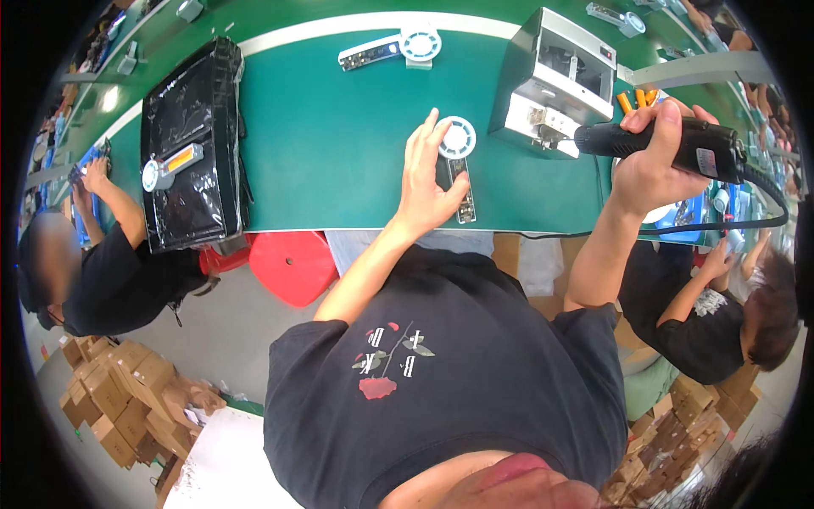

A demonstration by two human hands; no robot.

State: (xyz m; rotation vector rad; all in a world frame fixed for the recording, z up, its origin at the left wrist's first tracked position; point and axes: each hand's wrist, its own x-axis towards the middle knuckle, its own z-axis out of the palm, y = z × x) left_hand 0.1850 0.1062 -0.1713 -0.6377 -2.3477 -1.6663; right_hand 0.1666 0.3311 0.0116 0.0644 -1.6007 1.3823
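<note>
My right hand (657, 161) is wrapped around a black electric screwdriver (619, 140) with a cable at its rear end. Its tip points left, at the front outlet of a grey and black box-shaped screw feeder (526, 93). On the green table, my left hand (420, 182) steadies a small handheld fan (459, 140) with a round white grille. The thumb lies across its opened handle, where a circuit board shows, and the forefinger is by the fan head. Farther back rests a similar fan (420, 44), its handle pointing left with the board exposed.
A black plastic-wrapped tray (191, 199) stands at the left, with another fan (174, 167) on it. Orange-handled tools (638, 99) lie right of the feeder. Co-workers sit at both sides. A red stool (292, 267) stands by the table edge; the screwdriver's cable hangs at the right.
</note>
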